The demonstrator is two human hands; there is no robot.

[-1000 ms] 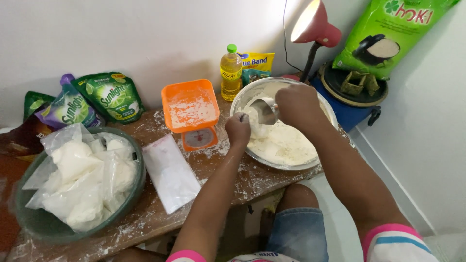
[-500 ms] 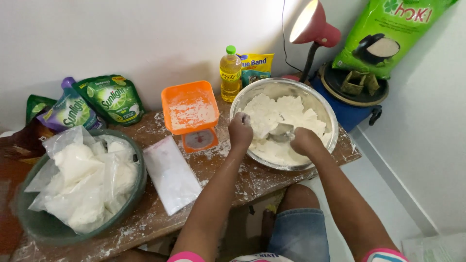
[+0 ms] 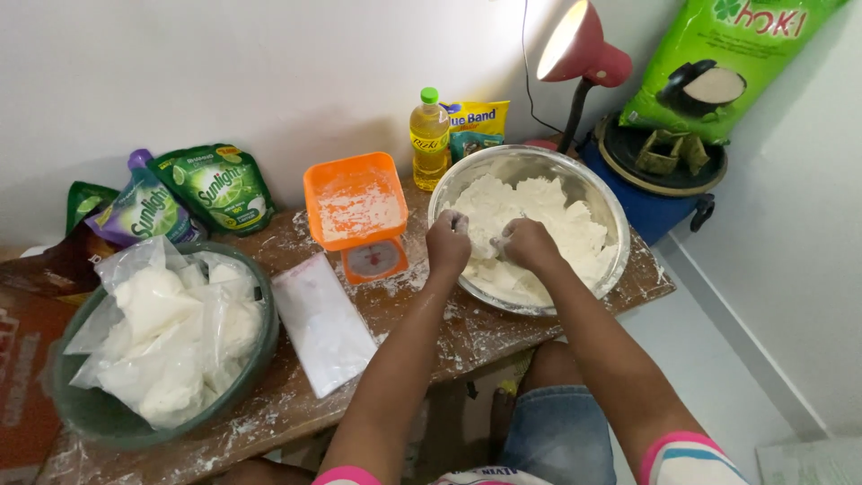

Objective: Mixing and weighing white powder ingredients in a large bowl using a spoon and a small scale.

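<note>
Both hands sit side by side inside the steel mixing bowl [image 3: 594,189] at the table's back right corner, the left hand [image 3: 448,241] and right hand [image 3: 526,244] with fingers curled down into the white dough [image 3: 539,211], most of which lies beyond them.

scale [image 3: 357,212] left of bowl [image 3: 603,196] — dough [image 3: 525,208] inside

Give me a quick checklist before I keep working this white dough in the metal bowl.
1. Metal bowl fully on wooden table: ok, though near the edge.
2. Left hand at bowl rim: ok.
3. Right hand on the dough: ok.
4. Orange scale apart from the bowl: ok.
5. Oil bottle upright, capped: ok.
6. Spoon in the bowl: cannot tell, hidden.
</note>
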